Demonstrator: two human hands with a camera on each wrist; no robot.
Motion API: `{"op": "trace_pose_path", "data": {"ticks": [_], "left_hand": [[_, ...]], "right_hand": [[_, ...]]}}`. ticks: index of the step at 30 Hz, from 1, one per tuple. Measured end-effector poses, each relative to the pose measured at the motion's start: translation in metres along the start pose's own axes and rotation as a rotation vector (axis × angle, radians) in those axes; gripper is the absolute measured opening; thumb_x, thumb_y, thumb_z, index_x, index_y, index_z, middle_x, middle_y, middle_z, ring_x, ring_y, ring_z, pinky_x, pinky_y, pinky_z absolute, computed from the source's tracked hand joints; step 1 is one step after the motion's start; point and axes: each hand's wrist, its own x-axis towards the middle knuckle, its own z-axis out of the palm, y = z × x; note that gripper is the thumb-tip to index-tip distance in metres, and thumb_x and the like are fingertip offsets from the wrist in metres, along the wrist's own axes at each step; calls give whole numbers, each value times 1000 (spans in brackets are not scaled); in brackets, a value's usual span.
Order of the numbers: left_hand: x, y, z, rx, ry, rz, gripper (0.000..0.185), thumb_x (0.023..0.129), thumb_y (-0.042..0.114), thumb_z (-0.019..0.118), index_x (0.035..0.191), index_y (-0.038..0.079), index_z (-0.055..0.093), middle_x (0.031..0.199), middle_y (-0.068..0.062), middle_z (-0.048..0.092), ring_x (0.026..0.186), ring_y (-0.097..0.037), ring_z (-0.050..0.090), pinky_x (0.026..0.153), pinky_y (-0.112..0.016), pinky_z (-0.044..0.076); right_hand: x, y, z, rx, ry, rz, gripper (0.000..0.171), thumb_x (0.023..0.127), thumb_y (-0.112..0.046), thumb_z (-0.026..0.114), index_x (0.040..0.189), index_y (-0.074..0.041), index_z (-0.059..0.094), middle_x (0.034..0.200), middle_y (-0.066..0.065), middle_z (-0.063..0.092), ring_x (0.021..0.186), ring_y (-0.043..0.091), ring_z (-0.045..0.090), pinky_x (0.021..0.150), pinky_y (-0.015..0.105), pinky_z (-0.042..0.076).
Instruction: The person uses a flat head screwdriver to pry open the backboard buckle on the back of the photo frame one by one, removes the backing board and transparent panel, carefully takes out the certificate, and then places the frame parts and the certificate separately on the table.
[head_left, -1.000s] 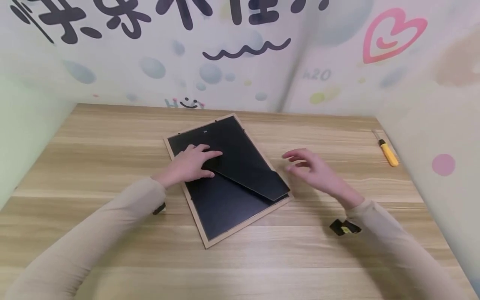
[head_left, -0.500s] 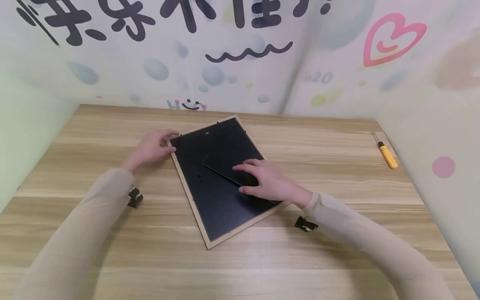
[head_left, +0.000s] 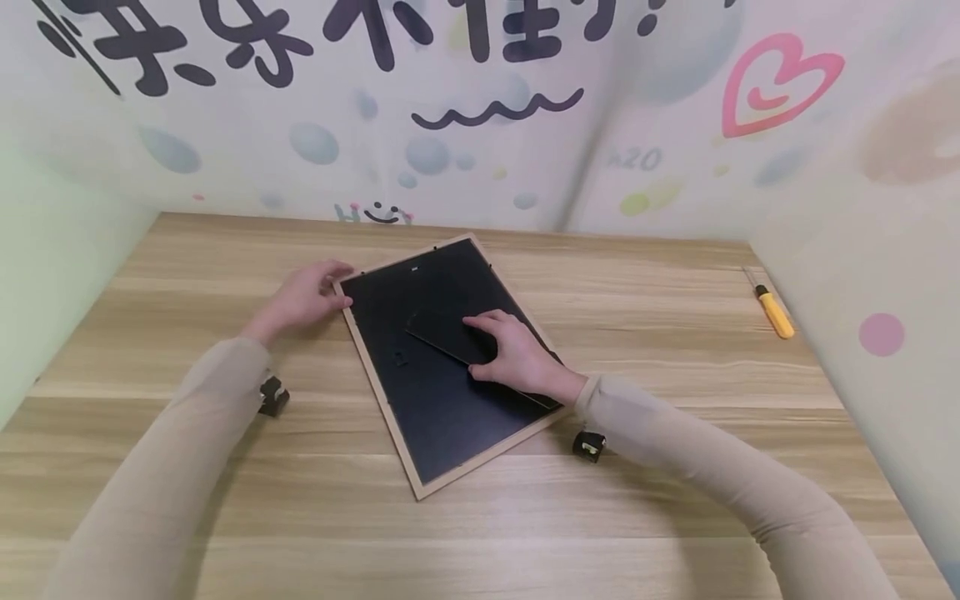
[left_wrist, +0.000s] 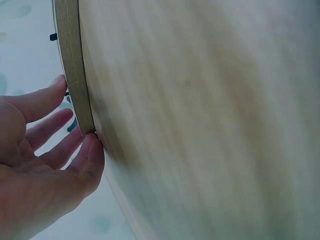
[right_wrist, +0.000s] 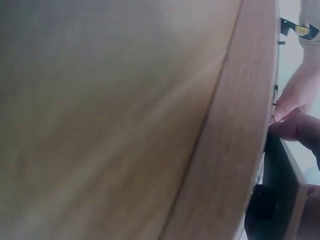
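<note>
inspecting the head view, we find a picture frame point(head_left: 450, 367) lying face down near the middle of the desk point(head_left: 675, 517), its black backing board up and its long sides skewed to the desk edge. our left hand point(head_left: 303, 298) rests at the frame's far left corner, fingers relaxed and fairly straight, tips touching the wooden rim; the left wrist view shows those fingers point(left_wrist: 60, 125) against the rim's outer edge, not curled round it. our right hand point(head_left: 517, 354) lies on the backing, fingers loosely bent over the folded easel stand point(head_left: 442, 333); whether they pinch the stand or merely press on it we cannot tell. the right wrist view is mostly blurred wood and adds little. a yellow-handled screwdriver point(head_left: 772, 308) lies well apart, by the right wall. risks, in our judgement: the left hand only touches the corner, so a sideways pull on the stand could swing the frame across the smooth desk; a hard lift could strain the stand's hinge or bow the thin backing; small dark tabs along the rim could catch a fingertip.
</note>
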Motion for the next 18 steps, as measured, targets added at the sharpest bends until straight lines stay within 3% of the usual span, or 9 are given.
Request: {"op": "trace_pose_path", "data": {"ticks": [6,13,15,18], "left_hand": [[-3,-3,-2,-76,-10,-16,49,95,10,59,138,-7,42,139,-31,43,123,-48,43,104,-57,33],[-5,-6,-6,-244,-48,-55,54,93,5,59,138,-12,34,140,-33,35,126,-49,37,105,-58,29],[-6,-6,-6,-280,-46,-58,54,93,3,58,138,-13,32,139,-33,35,122,-46,40,103,-56,32],[-7,-5,-4,-398,-51,-59,53,94,-1,54,139,-12,28,134,-34,40,110,-32,52,98,-44,43]], "right_hand": [[-2,1,2,83,52,12,65,75,-8,78,135,1,54,131,19,51,121,31,48,99,40,41],[-3,-1,2,42,46,-21,65,76,-11,77,136,0,54,132,18,50,122,32,46,101,42,38],[-3,-1,1,22,43,-36,65,76,-11,77,136,-1,53,133,17,50,122,32,44,102,42,37],[-5,-2,-2,-6,44,-54,65,77,-13,77,136,-3,52,132,18,48,123,33,41,102,43,36]]}}
